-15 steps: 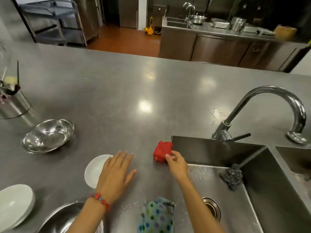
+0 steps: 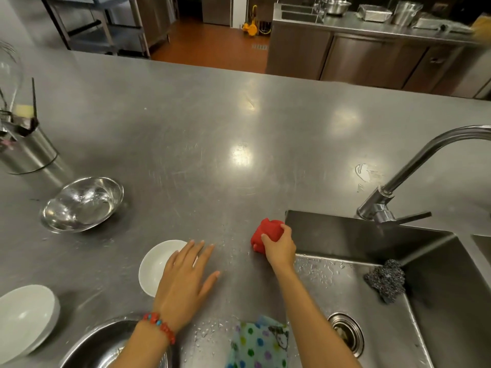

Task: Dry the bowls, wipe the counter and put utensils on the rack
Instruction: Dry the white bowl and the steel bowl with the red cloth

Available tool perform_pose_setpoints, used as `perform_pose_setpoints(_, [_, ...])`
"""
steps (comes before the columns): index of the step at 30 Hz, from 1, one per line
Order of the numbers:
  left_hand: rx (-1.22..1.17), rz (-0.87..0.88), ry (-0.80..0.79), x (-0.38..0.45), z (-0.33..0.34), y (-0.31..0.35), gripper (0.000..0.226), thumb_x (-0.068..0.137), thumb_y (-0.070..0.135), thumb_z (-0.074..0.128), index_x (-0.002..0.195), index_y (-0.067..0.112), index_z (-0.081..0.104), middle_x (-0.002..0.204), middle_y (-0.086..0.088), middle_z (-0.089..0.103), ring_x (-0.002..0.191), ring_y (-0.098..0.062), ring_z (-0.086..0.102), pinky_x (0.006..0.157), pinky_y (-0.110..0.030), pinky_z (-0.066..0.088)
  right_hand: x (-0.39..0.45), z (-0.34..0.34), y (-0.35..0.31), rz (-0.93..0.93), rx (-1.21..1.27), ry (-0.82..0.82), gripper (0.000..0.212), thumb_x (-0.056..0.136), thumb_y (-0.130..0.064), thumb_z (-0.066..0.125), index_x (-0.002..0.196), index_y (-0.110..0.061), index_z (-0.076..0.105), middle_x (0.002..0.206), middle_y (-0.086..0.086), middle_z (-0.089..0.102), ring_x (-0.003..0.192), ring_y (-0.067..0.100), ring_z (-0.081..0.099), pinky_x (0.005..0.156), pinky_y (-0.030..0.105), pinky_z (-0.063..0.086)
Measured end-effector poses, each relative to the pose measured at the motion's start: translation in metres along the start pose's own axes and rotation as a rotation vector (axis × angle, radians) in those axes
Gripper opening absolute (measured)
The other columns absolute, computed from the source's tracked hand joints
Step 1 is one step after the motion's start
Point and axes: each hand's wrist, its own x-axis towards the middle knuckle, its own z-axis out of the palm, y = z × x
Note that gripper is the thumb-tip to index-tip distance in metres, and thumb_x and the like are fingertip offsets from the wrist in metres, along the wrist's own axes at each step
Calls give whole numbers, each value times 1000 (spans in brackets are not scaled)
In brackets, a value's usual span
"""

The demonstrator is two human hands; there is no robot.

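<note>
My right hand (image 2: 279, 248) grips a bunched red cloth (image 2: 265, 232) on the steel counter (image 2: 212, 128), just left of the sink's corner. My left hand (image 2: 186, 282) lies flat with fingers spread, partly over a small white bowl (image 2: 156, 264). Water drops speckle the counter between my hands. A steel bowl (image 2: 82, 205) sits further left, another white bowl (image 2: 24, 320) at the left edge, and a large steel bowl (image 2: 106, 346) under my left wrist.
The sink (image 2: 398, 301) holds a steel scourer (image 2: 386, 280) and a drain (image 2: 345, 333); the tap (image 2: 414, 168) arches over it. A steel utensil holder (image 2: 26, 150) stands at far left. A dotted cloth (image 2: 257, 343) hangs at the near edge.
My right hand has closed more fully over the red cloth. My left hand has barely moved.
</note>
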Motion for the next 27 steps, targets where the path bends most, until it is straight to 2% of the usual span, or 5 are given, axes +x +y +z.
perform_pose_setpoints(6, [-55,-48,5,-12,-7,0,101,72,76,-10,134,16,44,141,-7,46,133,-28,37,111,-44,25,-21,-7,9,-86,242,-101,49,82,-14,65,126,-17,44,128,12,51,101,21,53,89,35,49])
perform_pose_setpoints(11, [-78,-93,13,-30,-16,-6,104,69,79,-9,136,17,41,145,-6,39,138,-25,29,114,-39,18,-55,-14,7,-37,568,-281,40,84,-14,64,114,-36,50,124,4,51,105,20,57,81,33,57])
perform_pose_setpoints(16, [-111,-195,68,-53,-26,-24,52,91,40,47,137,19,37,148,-3,34,139,-20,25,113,-36,19,-87,-14,3,6,742,-476,41,86,-9,59,114,-38,55,113,-6,56,110,25,57,95,48,49])
perform_pose_setpoints(21, [-215,-239,164,-64,-39,-51,45,88,30,56,127,9,50,131,-11,53,123,-27,45,103,-35,32,-118,-4,-6,72,879,-542,35,85,-1,56,109,-26,59,108,-4,58,98,22,60,68,30,59])
perform_pose_setpoints(27, [-446,-355,109,-46,-33,-92,44,88,29,56,129,12,48,132,-12,51,122,-26,46,100,-31,34,-141,12,-15,61,854,-494,35,81,1,59,109,-20,60,113,7,58,94,26,61,57,28,58])
